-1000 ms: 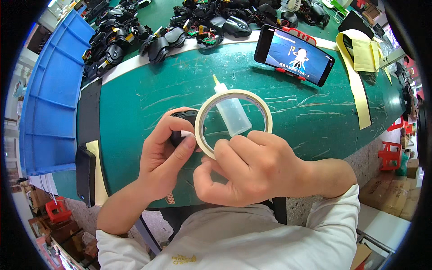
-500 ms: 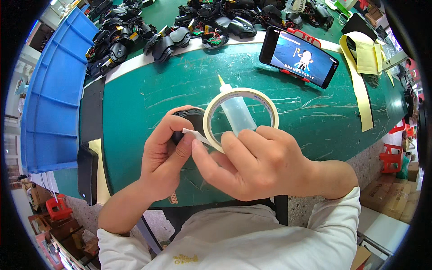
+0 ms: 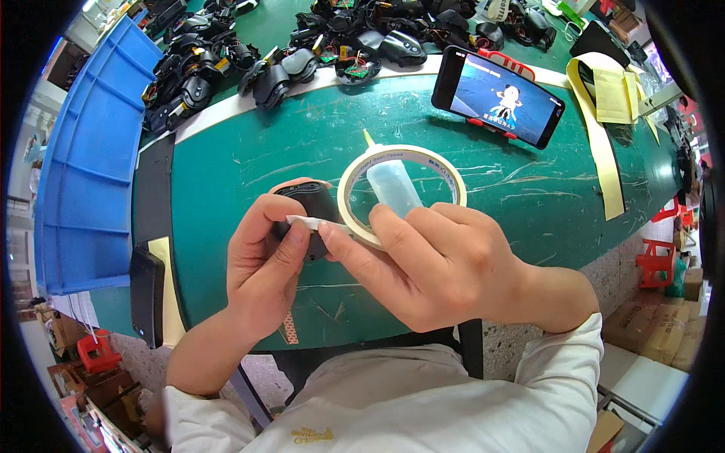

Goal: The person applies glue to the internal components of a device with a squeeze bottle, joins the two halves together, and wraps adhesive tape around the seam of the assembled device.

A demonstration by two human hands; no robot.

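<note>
My left hand (image 3: 260,283) is closed around a small black computer mouse (image 3: 321,202), with the thumb in front and fingers behind. A short strip of pale tape (image 3: 308,222) lies across the mouse's near side, its left end at my left thumb and forefinger. My right hand (image 3: 453,264) grips the lower rim of a cream masking tape roll (image 3: 346,192); its forefinger or thumb tip presses by the strip, and which digit is hard to tell. Through the ring shows a translucent bottle (image 3: 394,183) with a yellowish nozzle, its lower end hidden by my right hand.
Many black mouse parts (image 3: 272,83) are heaped along the far side. A phone (image 3: 498,97) plays a video in a red stand. At left are a blue bin (image 3: 91,166) and a dark phone-like slab (image 3: 146,291). Yellow paper strips (image 3: 604,166) hang at right.
My left hand has shifted slightly left with the mouse, more of which now shows. The tape strip between the hands lies flatter, and my right fingertips follow to the left.
</note>
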